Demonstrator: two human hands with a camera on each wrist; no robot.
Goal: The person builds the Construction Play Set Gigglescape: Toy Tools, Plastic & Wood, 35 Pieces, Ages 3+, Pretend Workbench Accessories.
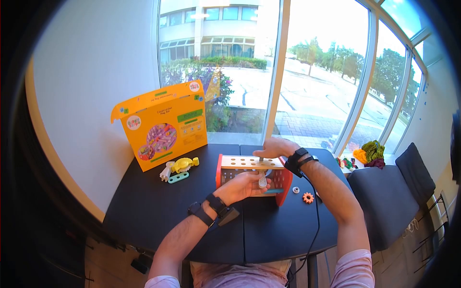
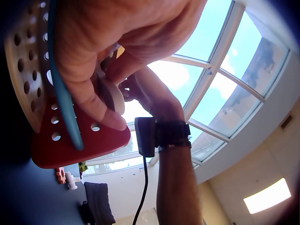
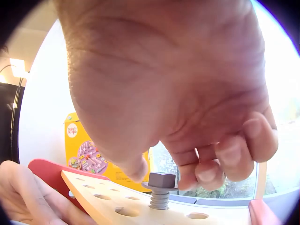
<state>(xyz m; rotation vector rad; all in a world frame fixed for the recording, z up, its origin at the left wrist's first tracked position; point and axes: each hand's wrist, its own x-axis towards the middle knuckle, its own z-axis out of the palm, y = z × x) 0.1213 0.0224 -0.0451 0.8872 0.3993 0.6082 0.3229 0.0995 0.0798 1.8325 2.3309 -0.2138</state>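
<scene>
A toy bench with a wooden top (image 1: 235, 161) and red end panels (image 1: 283, 185) stands on the table. In the right wrist view, a grey bolt (image 3: 161, 180) with a hexagonal head stands upright in the wooden top, its thread partly showing. My right hand (image 1: 274, 148) (image 3: 173, 89) has its thumb and curled forefinger at opposite sides of that head. Below the top, my left hand (image 1: 240, 186) (image 2: 108, 42) grips a pale grey rounded piece (image 1: 262, 182) (image 2: 111, 93) between thumb and fingers. The bolt's lower end is hidden in the left wrist view.
An orange box (image 1: 192, 139) stands at the back left, beside yellow toy pieces (image 1: 182, 165) and a mint perforated strip (image 1: 178, 177). Right of the bench lie a small white piece (image 1: 296, 190) and an orange gear (image 1: 308, 198). A black cable (image 1: 317, 225) hangs from the right wrist.
</scene>
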